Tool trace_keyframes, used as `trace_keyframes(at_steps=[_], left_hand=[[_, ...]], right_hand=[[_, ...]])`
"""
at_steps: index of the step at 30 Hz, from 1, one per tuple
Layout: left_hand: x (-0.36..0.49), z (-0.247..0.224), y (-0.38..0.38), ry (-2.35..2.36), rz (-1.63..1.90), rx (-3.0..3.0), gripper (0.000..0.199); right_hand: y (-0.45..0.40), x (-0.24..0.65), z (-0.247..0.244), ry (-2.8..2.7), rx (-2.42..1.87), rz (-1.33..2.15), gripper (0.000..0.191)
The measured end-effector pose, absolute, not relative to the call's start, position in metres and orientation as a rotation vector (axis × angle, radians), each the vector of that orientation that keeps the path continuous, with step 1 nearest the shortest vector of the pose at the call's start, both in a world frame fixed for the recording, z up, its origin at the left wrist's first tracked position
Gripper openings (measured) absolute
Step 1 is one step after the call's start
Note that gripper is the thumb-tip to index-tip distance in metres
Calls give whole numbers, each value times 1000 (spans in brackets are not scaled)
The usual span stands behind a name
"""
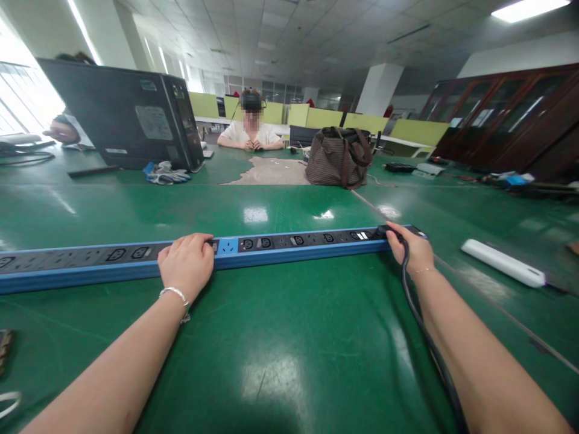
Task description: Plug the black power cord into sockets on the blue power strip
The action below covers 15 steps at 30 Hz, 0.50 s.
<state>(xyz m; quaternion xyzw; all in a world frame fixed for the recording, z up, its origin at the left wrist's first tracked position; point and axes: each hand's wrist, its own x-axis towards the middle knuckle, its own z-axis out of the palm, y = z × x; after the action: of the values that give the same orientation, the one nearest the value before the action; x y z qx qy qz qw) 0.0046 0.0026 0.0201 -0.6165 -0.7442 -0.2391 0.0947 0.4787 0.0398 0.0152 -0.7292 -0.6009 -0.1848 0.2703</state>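
A long blue power strip with black sockets and one blue socket lies across the green table. My left hand is wrapped over the strip, just left of the blue socket. Near the strip's right end, my right hand grips a black plug that sits at the sockets. From the plug a black cable runs down along my right forearm. How deep the plug sits is hidden by my fingers.
On the green table, a white bar-shaped device lies to the right. Farther back are a black computer case, gloves and a brown bag. A person sits across the table.
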Motion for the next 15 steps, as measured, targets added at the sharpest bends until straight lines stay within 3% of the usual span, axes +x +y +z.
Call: trace_keyframes(at_steps=[15], left_hand=[[2, 20, 4, -2237, -693, -1832, 37]], right_hand=[[39, 473, 6, -1489, -1964, -369, 45]])
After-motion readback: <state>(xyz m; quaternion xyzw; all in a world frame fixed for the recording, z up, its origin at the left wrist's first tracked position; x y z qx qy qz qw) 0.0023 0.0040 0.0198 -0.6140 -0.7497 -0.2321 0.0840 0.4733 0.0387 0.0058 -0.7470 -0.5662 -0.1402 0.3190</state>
